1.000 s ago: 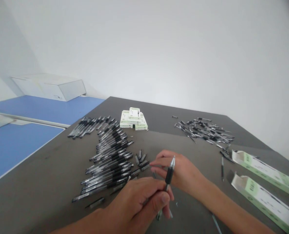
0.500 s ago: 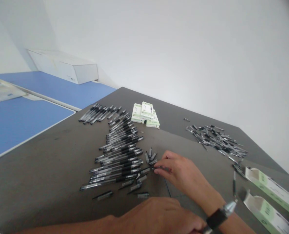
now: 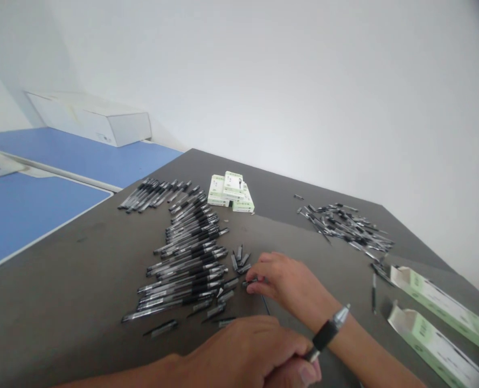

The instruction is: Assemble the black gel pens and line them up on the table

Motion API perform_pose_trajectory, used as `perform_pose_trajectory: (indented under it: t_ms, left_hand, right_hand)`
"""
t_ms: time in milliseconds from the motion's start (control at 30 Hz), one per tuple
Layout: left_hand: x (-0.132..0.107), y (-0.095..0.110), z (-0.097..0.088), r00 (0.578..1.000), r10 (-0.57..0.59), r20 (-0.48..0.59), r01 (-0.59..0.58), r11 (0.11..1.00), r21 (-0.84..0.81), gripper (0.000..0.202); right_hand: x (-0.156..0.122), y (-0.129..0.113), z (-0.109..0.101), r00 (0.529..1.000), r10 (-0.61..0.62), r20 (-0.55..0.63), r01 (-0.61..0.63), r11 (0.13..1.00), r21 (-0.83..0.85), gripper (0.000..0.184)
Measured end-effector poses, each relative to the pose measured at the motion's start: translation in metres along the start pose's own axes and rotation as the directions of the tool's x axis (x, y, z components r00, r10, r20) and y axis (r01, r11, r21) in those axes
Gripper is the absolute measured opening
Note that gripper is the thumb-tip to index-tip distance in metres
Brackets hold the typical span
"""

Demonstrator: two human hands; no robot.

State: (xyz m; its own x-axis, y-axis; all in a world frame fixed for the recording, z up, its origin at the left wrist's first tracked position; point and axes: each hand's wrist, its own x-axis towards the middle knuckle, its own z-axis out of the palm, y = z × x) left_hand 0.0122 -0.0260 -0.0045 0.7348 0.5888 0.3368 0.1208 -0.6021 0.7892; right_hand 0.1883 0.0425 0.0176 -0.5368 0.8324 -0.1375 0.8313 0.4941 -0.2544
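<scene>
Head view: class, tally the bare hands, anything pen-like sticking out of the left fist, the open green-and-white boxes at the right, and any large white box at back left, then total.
Bare hands (left hand, right hand): 2
Held pen: 1
Open green-and-white boxes (farther one, nearer one): 2
Large white box: 1
Total: 6

Bare left hand [image 3: 251,350] and right hand [image 3: 283,280], slim fingers [image 3: 257,270], short thumbnail [image 3: 306,373], bare forearms [image 3: 368,353]

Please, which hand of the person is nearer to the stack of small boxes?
Right. The right hand is in front of the stack, beside loose pen caps; the left hand, holding a pen, is farther away, lower in view.
</scene>
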Motion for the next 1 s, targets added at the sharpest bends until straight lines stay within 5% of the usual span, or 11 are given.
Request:
perform_pose_trajectory:
  t_ms: [167, 300, 533, 633, 767, 867, 1000]
  left_hand:
    - [0.003, -0.017, 0.006, 0.986, 0.162, -0.024, -0.164, 0.982, -0.090, 0.033]
    - [0.003, -0.026, 0.009, 0.987, 0.155, -0.052, -0.159, 0.984, -0.080, 0.041]
    - [0.003, -0.022, 0.007, 0.993, 0.115, 0.011, -0.114, 0.991, -0.067, 0.050]
    - [0.003, -0.020, 0.005, 0.995, 0.083, 0.047, -0.079, 0.993, -0.087, 0.051]
    - [0.001, -0.023, 0.006, 0.995, 0.094, 0.041, -0.090, 0.991, -0.099, 0.044]
    - [-0.001, -0.028, 0.010, 0.995, 0.097, 0.036, -0.094, 0.992, -0.084, 0.040]
    - [-0.002, -0.026, 0.009, 0.997, 0.048, 0.056, -0.045, 0.997, -0.058, 0.039]
  right_hand:
    - [0.005, -0.005, 0.000, 0.998, -0.037, -0.045, 0.038, 0.999, 0.005, 0.010]
    - [-0.004, -0.003, -0.001, 0.990, -0.067, -0.127, 0.075, 0.995, 0.062, 0.019]
    - [-0.044, 0.010, -0.012, 0.907, 0.127, -0.402, 0.099, 0.863, 0.496, 0.017]
    - [-0.058, 0.017, -0.009, 0.890, 0.328, -0.316, 0.021, 0.665, 0.747, 0.029]
    - [-0.071, 0.020, -0.001, 0.879, 0.444, -0.175, 0.063, 0.255, 0.965, 0.041]
    - [-0.079, 0.015, 0.005, 0.880, 0.465, -0.100, 0.126, -0.024, 0.992, 0.047]
    - [-0.086, 0.005, 0.013, 0.875, 0.479, -0.072, 0.205, -0.232, 0.951, 0.029]
